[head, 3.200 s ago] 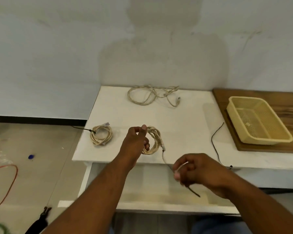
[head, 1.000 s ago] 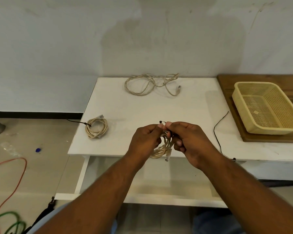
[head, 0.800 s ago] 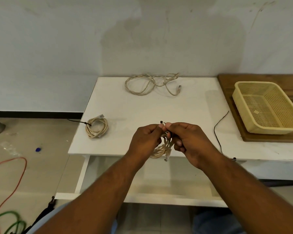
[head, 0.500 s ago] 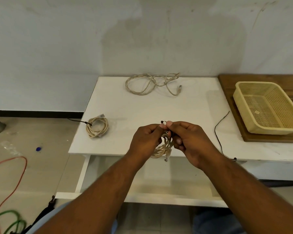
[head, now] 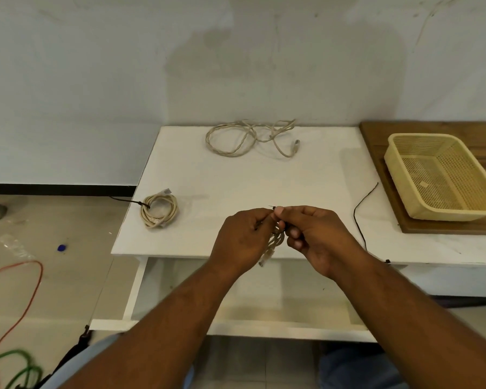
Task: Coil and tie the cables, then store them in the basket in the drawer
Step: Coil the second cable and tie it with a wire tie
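Observation:
My left hand (head: 243, 240) and my right hand (head: 317, 234) meet over the table's front edge, both pinched on a small beige cable coil (head: 275, 241) and a thin black tie whose tip (head: 271, 206) pokes up between my thumbs. The coil hangs squeezed between my palms, mostly hidden, its plug dangling below. A tied beige coil (head: 159, 210) lies at the table's left edge. A loose beige cable (head: 247, 137) sprawls at the back. The yellow mesh basket (head: 404, 197) stands on a wooden board at the right. The open drawer (head: 264, 324) sits below the tabletop.
A loose black tie (head: 359, 217) lies on the white table (head: 236, 178) right of my hands. The wooden board (head: 443, 228) overlaps the table's right end. Orange and green cables (head: 20, 304) trail on the floor at left.
Three seconds ago my hands were apart, left holding the coil, right holding the tie. They are now together on the coil. Over the last second only my fingers shifted slightly.

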